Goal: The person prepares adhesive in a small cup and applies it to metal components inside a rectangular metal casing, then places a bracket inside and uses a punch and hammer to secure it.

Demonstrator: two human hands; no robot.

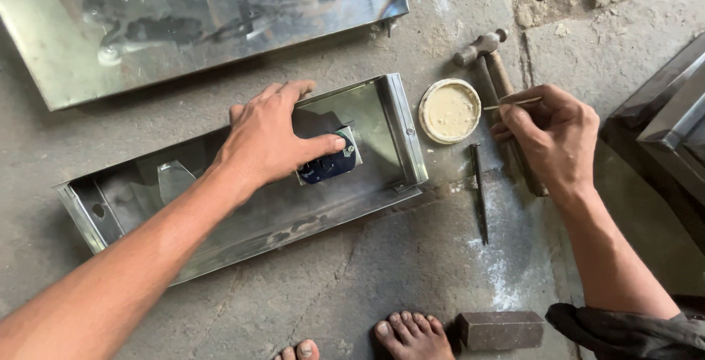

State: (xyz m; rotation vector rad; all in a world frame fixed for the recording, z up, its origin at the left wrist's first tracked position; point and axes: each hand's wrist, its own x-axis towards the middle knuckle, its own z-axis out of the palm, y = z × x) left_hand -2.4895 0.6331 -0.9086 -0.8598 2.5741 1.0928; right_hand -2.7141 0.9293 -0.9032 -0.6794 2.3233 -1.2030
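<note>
Head view. A small dark blue component (328,166) on a pale square plate sits inside a long sheet-metal tray (400,121), on the tray floor toward its right end wall and away from the left end. The left hand (268,139) presses down on it, fingers spread over the top and the thumb laid along its near edge; the grip is a hold-down rather than a pinch. The component appears seated but not visibly fastened, so its fixing is judged unfinished; whether any compound has been applied under or around it cannot be told, since the hand covers most of it.

The tray's long axis runs from the lower left to the upper right of the concrete floor (382,257), open side up. The component's long side lies roughly along that axis.

Just beyond the tray's right end stands a round shallow tin of cream-coloured paste (449,111), lid off. The right hand (551,136) hovers beside the tin, thumb and forefinger closed on a thin stick (514,102) whose tip points left toward the paste. Under that hand lies a hammer (481,45), head toward the far edge of the floor; a slim dark punch (479,191) lies parallel, nearer the tray. A larger metal sheet (66,59) lies beyond the tray; a rectangular block (501,329) rests near the person's bare foot (411,334).
</note>
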